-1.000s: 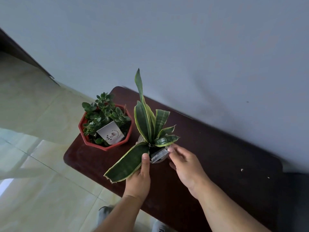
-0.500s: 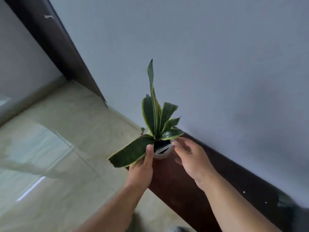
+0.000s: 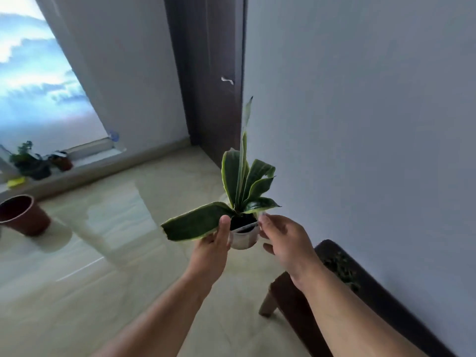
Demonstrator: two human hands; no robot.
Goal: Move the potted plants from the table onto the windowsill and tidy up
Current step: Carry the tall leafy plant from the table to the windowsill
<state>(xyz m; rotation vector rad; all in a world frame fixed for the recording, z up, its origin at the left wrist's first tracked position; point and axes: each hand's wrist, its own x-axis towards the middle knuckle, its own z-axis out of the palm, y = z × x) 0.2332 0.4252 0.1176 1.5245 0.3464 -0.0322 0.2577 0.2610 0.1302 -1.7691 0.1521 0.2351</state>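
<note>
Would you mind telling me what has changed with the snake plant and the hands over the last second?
The snake plant in its small white pot has been lifted off the dark table and carried leftward, toward the windowsill; the view has turned that way too. The left hand and right hand kept holding the pot from either side throughout.

Left hand (image 3: 213,243) and right hand (image 3: 284,239) extended forward, fingers curled in grip

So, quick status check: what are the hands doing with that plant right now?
Left hand and right hand both grip the snake plant pot, lifted off the table. Windowsill ahead left, two pots already there. Brown pot on floor beside the route.
</note>
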